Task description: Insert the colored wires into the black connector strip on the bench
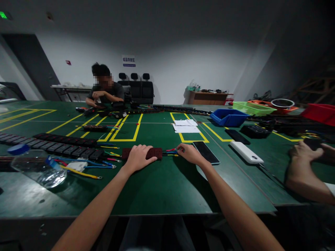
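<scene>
A dark red, bar-shaped block (157, 153) lies on the green table in front of me. My left hand (139, 157) grips it from above, fingers over its far side and thumb along the near part. Coloured wires (169, 152), among them red, blue and green ones, come out of the block's right end. Around their tips the fingers of my right hand (188, 153) are pinched; the exact point of contact is hidden. Just right of that hand lies a smartphone (206, 152), its screen dark.
To the left are long black module strips (70, 150) with lugged cables and a tipped clear bottle (39, 169). On the right lie a white power bank (246, 152), a dark phone (237, 136) and a blue bin (229, 118). Another person's hands (303, 153) work there; someone sits opposite.
</scene>
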Demonstrator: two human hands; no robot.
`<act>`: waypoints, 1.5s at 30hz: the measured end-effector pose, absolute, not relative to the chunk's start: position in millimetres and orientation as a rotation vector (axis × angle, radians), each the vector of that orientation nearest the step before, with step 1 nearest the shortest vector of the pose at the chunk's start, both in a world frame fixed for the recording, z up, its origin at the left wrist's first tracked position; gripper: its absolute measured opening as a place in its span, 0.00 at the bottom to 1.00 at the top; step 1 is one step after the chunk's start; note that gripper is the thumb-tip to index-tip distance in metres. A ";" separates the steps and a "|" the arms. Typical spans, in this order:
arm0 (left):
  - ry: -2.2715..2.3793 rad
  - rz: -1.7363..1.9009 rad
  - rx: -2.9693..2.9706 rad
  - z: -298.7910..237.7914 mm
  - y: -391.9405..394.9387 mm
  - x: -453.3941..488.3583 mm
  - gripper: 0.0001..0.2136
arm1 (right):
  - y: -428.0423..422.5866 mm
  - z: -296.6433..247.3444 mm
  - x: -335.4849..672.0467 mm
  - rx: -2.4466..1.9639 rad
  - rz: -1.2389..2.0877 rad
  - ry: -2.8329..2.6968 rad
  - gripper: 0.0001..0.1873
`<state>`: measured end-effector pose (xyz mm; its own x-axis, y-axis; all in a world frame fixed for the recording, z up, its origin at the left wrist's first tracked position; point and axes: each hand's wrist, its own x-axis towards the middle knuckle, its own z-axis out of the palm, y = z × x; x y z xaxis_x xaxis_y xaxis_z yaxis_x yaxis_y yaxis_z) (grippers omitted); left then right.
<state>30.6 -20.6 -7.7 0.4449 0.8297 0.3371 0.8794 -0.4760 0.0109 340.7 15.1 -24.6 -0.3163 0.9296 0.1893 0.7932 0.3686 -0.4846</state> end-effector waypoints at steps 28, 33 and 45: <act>-1.525 -0.442 -2.533 -6.5 -21.6 30.6 0.30 | 7.5 -13.4 336.9 -1.570 0.324 -2.149 0.11; -1.523 -0.447 -2.528 -7.5 -21.6 30.1 0.30 | 5.6 -11.0 336.3 -1.552 0.335 -2.166 0.11; -1.523 -0.448 -2.530 -6.5 -22.5 30.2 0.29 | 3.6 -6.7 334.9 -1.564 0.220 -2.133 0.14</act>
